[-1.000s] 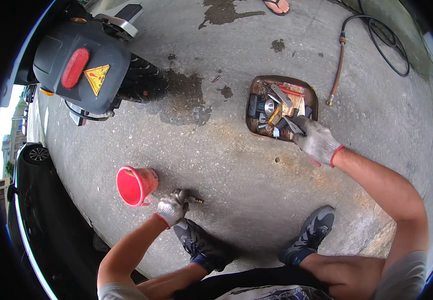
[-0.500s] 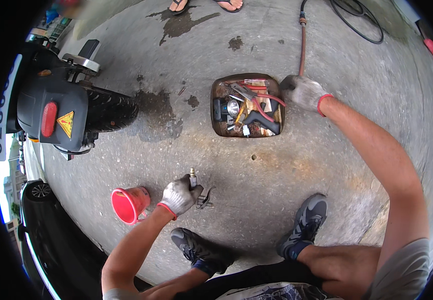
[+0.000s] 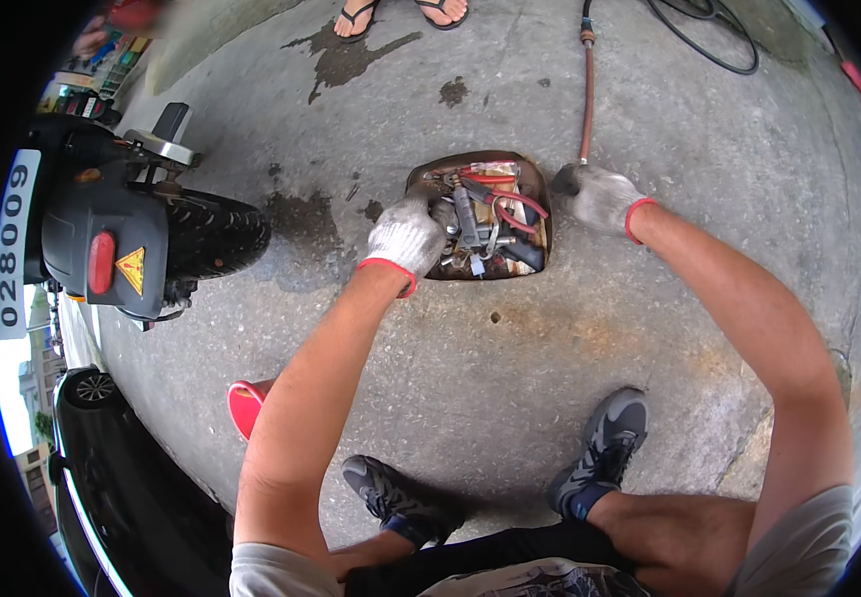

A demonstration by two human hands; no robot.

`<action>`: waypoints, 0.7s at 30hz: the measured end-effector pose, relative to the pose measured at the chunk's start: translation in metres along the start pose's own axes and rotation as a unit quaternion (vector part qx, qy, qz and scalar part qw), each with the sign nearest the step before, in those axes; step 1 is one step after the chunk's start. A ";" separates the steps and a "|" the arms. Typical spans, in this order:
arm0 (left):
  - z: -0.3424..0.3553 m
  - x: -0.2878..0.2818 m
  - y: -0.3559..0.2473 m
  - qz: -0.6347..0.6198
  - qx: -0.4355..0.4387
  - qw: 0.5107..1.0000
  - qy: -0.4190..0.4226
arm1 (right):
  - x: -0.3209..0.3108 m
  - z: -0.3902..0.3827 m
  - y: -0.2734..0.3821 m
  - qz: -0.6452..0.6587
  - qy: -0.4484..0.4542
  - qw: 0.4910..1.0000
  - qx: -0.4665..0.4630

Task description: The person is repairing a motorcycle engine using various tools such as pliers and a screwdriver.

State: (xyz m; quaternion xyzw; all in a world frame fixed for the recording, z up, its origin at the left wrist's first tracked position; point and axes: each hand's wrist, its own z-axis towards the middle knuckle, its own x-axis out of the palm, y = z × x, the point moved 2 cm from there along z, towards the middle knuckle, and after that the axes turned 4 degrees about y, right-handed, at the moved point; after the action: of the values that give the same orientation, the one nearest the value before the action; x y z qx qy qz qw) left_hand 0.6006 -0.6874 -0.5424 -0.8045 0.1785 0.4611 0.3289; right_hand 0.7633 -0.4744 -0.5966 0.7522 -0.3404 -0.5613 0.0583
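An open brown tray of tools [image 3: 542, 261] rests on the concrete between my hands. My left hand [image 3: 408, 235], in a white glove with dark fingertips, reaches over its left rim. A grey metal air tool [image 3: 466, 214] lies across the tray's contents against those fingers; whether they still grip it is hidden. Red-handled pliers [image 3: 520, 203] lie beside the tool. To the right of the tray, my gloved right hand [image 3: 597, 199] is closed round the lower end of a reddish-brown hose [image 3: 587, 104].
A motorcycle's rear wheel [image 3: 213, 231] stands at left, with a black car [image 3: 132, 468] below it. My left forearm partly covers a red bucket [image 3: 243, 406]. Another person's sandalled feet [image 3: 356, 18] are at the top. A black hose [image 3: 729, 60] curls at upper right.
My left hand has moved up and right from beside the bucket to the tray, bringing the air tool there. The right hand stays on the hose, shifted slightly in view.
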 end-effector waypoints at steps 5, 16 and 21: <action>-0.066 -0.030 0.084 0.053 0.025 0.996 0.063 | -0.007 -0.004 0.001 0.069 0.105 0.991 0.048; -0.303 -0.114 0.346 0.204 -0.423 0.883 0.013 | 0.024 -0.009 0.027 0.285 0.246 0.914 0.153; -0.329 -0.093 0.393 0.068 -0.427 0.902 -0.012 | 0.034 -0.007 0.031 0.300 0.216 0.910 0.186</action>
State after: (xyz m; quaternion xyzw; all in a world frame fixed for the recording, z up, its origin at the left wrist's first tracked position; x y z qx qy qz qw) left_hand 0.5263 -1.2002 -0.4881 -0.8482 0.0144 0.5241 -0.0760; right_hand 0.7603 -0.5197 -0.6074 0.7151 -0.6269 -0.2675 0.1551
